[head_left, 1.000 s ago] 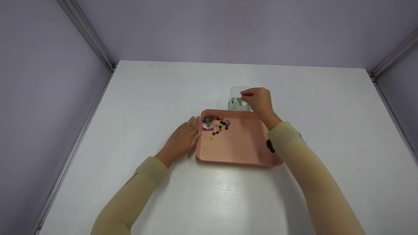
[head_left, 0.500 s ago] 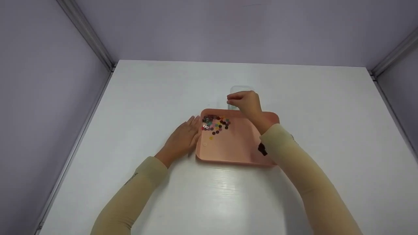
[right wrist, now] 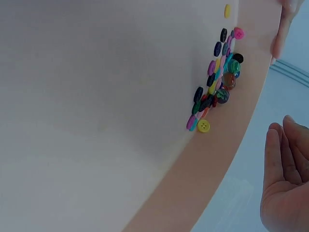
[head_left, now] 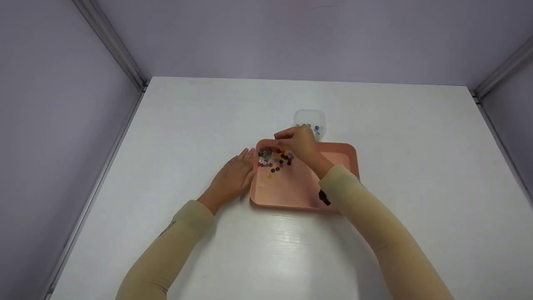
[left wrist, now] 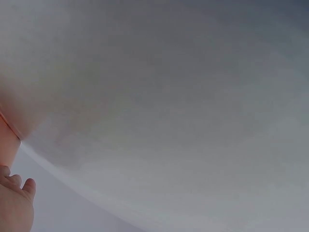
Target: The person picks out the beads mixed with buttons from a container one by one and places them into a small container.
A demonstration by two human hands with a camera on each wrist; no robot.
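Buttons point(head_left: 275, 159) lie heaped in the far-left corner of the pink tray point(head_left: 291, 191): tiny, light, slick discs, probably best pinched singly by the rim. The right hand point(head_left: 296, 143) hovers just over them, fingers relaxed, holding nothing. The left hand point(head_left: 233, 177) rests flat against the tray's left edge. A clear container point(head_left: 310, 121) sits just beyond.

The right hand point(head_left: 297, 143) hides part of the clear container point(head_left: 310, 121).
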